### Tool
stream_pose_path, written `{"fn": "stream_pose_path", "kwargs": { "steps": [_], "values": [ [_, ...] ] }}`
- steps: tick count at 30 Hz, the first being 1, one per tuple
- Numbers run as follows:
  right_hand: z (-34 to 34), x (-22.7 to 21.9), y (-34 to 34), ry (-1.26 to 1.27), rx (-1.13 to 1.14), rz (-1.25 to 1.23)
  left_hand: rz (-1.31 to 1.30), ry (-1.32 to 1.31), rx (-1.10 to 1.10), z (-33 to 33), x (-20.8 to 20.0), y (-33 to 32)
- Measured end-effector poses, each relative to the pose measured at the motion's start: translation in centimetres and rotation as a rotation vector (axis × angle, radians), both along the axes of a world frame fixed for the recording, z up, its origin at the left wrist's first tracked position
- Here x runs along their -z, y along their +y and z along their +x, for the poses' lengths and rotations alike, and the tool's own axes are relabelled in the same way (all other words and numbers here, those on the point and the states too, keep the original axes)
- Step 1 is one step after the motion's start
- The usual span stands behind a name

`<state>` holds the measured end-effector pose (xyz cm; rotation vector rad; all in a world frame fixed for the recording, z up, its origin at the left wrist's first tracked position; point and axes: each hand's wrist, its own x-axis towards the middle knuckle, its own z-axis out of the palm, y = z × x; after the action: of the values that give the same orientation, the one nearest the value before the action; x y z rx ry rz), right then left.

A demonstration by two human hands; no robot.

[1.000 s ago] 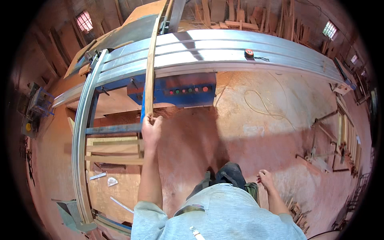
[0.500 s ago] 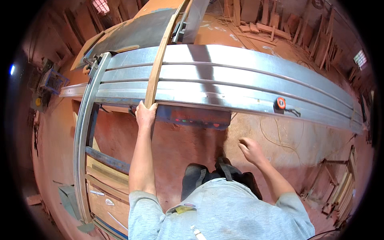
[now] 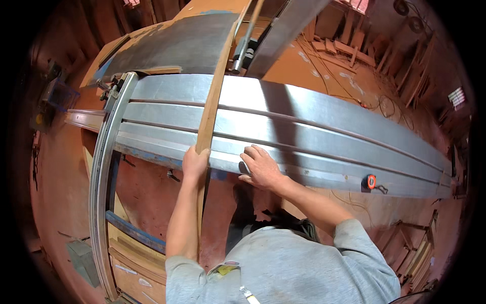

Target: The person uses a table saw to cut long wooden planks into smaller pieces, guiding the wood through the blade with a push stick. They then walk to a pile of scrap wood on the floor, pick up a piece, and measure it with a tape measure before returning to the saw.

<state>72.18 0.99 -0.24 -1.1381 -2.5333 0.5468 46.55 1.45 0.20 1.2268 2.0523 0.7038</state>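
A long, narrow wooden strip [image 3: 212, 109] lies across the ribbed metal sliding table [image 3: 324, 134] of a saw and sticks out over its near edge toward my body. My left hand [image 3: 196, 163] is closed around the strip at that near edge, its thumb on top. To the right of the strip, my right hand [image 3: 263, 168] rests on the table's near edge, fingers and thumb apart, holding nothing. The strip's far end reaches past the dark machine top [image 3: 172, 43].
An orange and black tape measure [image 3: 371, 181] sits on the table at right. At left, a metal fence rail [image 3: 101, 202] runs toward me. Boards [image 3: 136, 276] lie beside it. A grey beam [image 3: 288, 35] and a rod stand beyond the table. Timber offcuts [image 3: 349, 53] lie at the back right.
My right hand has come from beside my body up to the table edge, left and forward. My left hand keeps its grip, and more of the strip now shows on my side of the table.
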Motion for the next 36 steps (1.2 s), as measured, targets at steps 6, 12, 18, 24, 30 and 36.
{"fn": "stream_pose_path", "kwargs": {
  "steps": [6,12,18,24,30,36],
  "values": [
    [-3.0,0.4,2.1,-0.081,-0.057,0.049,-0.091,-0.714,-0.122,-5.9,-1.7,0.4],
    [-3.1,-0.1,2.4,-0.082,-0.053,-0.002,-0.098,-0.622,-0.1,-8.2,-4.3,0.5],
    [-3.1,-0.3,2.7,-0.044,-0.058,-0.031,-0.025,-0.257,-0.083,-11.4,-3.5,0.6],
    [-3.5,-0.6,2.9,-0.09,-0.046,-0.062,0.221,0.697,-0.02,-16.2,-4.0,1.2],
    [-4.1,-1.2,2.9,-0.131,-0.013,-0.067,0.294,1.002,-0.048,-22.5,-2.9,3.0],
    [-5.0,-1.4,3.2,-0.248,-0.015,-0.122,0.385,1.177,-0.096,-27.8,-0.2,4.2]
  ]
}}
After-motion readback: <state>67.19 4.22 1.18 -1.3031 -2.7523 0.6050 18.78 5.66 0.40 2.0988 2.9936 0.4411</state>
